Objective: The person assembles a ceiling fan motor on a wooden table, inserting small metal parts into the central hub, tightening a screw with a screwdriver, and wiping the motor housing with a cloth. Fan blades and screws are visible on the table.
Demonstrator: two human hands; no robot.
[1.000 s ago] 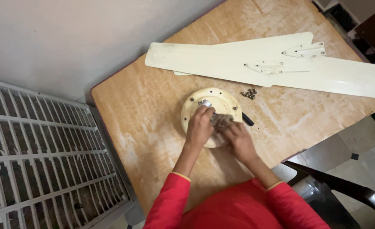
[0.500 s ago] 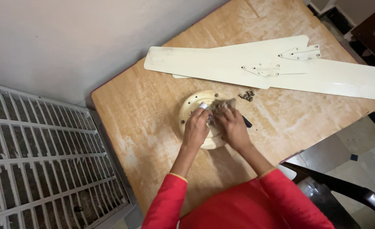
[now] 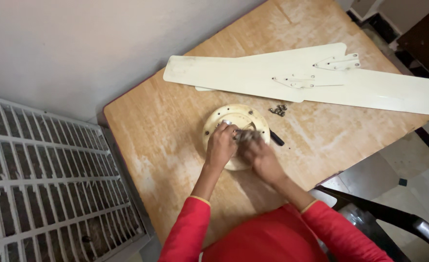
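Pressing down, our left hand (image 3: pixel 220 145) grips the round cream metal fan motor (image 3: pixel 236 136) on the wooden tabletop (image 3: pixel 166 131); our right hand (image 3: pixel 259 156) pinches something blurry at its middle, just right.

The table (image 3: pixel 175 140) under my hands is wood, its finish worn matt and pale in scuffed patches. The round fan housing (image 3: pixel 234 119) I work on looks like cream-painted metal, smooth with a dull sheen. The fan blades (image 3: pixel 292 80) carry the same smooth cream coat. The small screws (image 3: pixel 278 110) are bare, shiny metal. My sleeves (image 3: pixel 187 225) are soft red cloth.
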